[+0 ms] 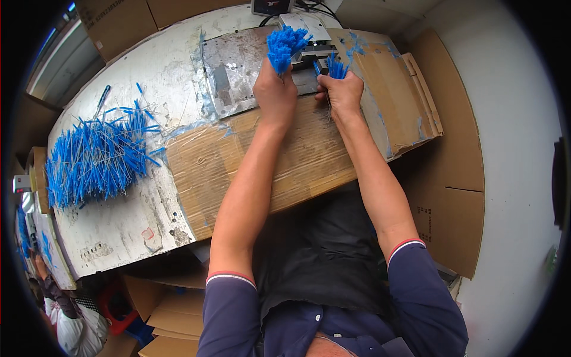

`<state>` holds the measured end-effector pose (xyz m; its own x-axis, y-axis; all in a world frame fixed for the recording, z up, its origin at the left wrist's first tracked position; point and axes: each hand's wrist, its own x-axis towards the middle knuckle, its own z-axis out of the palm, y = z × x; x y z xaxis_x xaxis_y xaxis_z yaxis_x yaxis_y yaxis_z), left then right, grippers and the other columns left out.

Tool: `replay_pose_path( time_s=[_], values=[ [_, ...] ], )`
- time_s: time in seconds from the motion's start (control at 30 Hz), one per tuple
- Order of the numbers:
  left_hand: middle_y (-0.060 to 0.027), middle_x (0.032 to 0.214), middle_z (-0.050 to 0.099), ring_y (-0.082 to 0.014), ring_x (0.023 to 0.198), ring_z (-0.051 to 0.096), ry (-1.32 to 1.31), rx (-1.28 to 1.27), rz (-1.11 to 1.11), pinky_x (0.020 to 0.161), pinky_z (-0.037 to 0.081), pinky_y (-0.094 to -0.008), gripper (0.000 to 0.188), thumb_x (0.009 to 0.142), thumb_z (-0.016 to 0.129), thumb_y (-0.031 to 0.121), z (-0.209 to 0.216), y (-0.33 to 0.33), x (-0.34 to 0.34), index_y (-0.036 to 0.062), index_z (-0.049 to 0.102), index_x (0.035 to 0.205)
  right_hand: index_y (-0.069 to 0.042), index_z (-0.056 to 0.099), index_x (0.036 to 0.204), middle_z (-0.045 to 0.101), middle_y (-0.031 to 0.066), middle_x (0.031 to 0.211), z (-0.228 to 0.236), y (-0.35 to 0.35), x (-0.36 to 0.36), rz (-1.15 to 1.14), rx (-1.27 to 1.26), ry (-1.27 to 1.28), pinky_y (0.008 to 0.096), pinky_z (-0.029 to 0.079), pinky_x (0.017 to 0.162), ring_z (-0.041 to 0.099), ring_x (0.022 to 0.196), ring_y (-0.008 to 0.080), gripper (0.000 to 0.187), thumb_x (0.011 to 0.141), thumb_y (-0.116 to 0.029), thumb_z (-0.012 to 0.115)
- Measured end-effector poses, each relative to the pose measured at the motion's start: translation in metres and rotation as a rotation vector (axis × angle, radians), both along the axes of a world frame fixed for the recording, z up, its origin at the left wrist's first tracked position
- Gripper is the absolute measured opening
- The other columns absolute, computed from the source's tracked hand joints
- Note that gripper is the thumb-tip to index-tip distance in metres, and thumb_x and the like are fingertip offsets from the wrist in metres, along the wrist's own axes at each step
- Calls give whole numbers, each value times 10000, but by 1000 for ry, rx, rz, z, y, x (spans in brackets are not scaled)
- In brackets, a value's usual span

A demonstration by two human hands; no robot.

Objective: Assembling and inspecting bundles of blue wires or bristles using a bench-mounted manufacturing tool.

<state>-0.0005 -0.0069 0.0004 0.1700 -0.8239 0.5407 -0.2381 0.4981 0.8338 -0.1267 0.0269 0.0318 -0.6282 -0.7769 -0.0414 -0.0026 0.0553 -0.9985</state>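
My left hand [275,94] is closed around a thick bunch of blue wire brushes [284,46], their bristle heads fanning out above the fist. Close by on the right, my right hand [344,94] pinches a smaller bundle of blue brushes [337,66], with thin wire stems hanging below the fingers. Its fingertips are beside the dark jaw of a small metal machine [306,58]; whether they touch it I cannot tell. A large heap of the same brushes [101,157] lies on the white table at the left.
A worn metal plate [238,74] lies under the machine. Taped cardboard [214,166] covers the table's front edge, and a cardboard box piece [395,89] is at the right. A pen [103,98] lies behind the heap. Another person's arm [44,271] shows at the lower left.
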Motion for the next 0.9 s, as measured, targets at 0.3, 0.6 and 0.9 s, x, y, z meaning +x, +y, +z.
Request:
replay_pose_path(
  time_s=[0.3, 0.6, 0.9],
  values=[
    [-175, 891, 662, -410, 856, 639, -164, -4, 116, 758, 481, -508, 213, 806, 661, -38, 0, 1, -1, 43, 589, 990, 24, 585, 931, 676, 112, 786, 2, 0, -1, 8, 12, -24, 300, 570, 437, 662, 583, 171, 228, 794, 59, 763],
    [-188, 877, 653, -397, 857, 639, -357, -22, 47, 760, 486, -503, 113, 845, 593, -5, -4, -1, -3, 19, 589, 955, 20, 602, 999, 694, 106, 871, -1, 15, -12, 171, -95, -322, 329, 630, 593, 705, 713, 209, 203, 863, -31, 744],
    [-196, 862, 665, -428, 822, 652, -390, -17, 38, 720, 493, -523, 104, 851, 644, 24, -7, -2, -3, 30, 597, 944, 38, 623, 1000, 693, 110, 871, -5, 22, -13, 205, -85, -398, 331, 643, 566, 708, 703, 203, 178, 855, 33, 726]
  ],
)
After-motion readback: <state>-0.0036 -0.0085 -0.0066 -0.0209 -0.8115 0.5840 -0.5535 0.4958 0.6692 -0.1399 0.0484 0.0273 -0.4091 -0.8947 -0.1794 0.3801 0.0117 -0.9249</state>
